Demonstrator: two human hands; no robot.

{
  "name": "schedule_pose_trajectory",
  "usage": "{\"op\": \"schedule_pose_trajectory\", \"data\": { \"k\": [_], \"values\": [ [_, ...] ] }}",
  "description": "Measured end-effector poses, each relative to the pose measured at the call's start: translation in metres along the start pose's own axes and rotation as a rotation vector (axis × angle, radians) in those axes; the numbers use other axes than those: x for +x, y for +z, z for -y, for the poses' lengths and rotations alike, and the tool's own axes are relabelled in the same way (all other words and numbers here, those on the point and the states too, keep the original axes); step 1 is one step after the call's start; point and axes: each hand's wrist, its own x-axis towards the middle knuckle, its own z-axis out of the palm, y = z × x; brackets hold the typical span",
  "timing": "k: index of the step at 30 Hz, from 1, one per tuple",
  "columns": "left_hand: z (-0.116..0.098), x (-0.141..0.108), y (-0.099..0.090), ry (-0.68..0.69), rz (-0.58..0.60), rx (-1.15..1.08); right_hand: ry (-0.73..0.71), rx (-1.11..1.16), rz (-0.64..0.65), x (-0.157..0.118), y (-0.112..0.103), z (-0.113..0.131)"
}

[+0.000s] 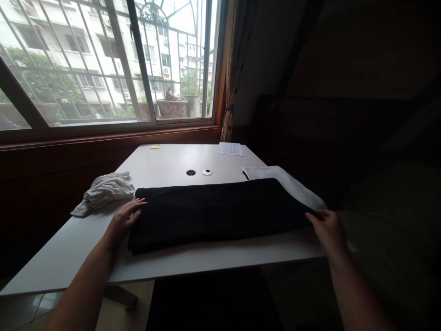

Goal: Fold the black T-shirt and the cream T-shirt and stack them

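Observation:
A black cloth (210, 211), folded into a long band, lies across the white table (165, 161). My left hand (126, 218) rests on its left end with the fingers spread. At the right, my right hand (325, 225) pinches the cloth's far right corner between thumb and fingers, close to the table's right edge. Behind that corner, a folded white cloth (285, 179) shows partly from under the black one.
A crumpled white cloth (108, 191) lies at the table's left. Farther back are a round hole (190, 173), a white disc (207, 172), a yellow note (155, 146) and paper sheets (230, 149). A barred window stands behind.

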Motion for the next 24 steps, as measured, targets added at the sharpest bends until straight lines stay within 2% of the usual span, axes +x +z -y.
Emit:
{"op": "schedule_pose_trajectory", "data": {
  "k": [2,5,9,12,15,17,20,22,24],
  "values": [
    [0.001,0.000,-0.001,-0.005,-0.052,0.023,-0.065,-0.031,-0.058,-0.010,-0.002,0.035],
    [0.002,-0.001,-0.002,-0.012,-0.132,0.074,-0.157,-0.062,-0.101,-0.024,0.005,0.103],
    [0.002,-0.001,-0.003,-0.028,-0.221,0.106,-0.394,0.026,-0.039,-0.049,0.036,0.210],
    [0.001,-0.001,-0.005,-0.060,-0.250,0.090,-0.617,0.178,0.085,-0.092,0.067,0.288],
    [-0.002,0.000,-0.006,-0.098,-0.239,0.061,-0.883,0.312,0.259,-0.164,0.092,0.344],
    [-0.002,0.000,-0.007,-0.125,-0.230,0.039,-1.037,0.340,0.418,-0.221,0.101,0.361],
    [0.001,-0.001,-0.006,-0.184,-0.215,-0.025,-1.323,0.315,0.747,-0.292,0.103,0.357],
    [0.004,-0.001,-0.005,-0.235,-0.194,-0.083,-1.450,0.319,0.888,-0.313,0.099,0.341],
    [0.006,-0.001,-0.004,-0.274,-0.171,-0.106,-1.444,0.318,0.929,-0.310,0.095,0.320]
  ]
}}
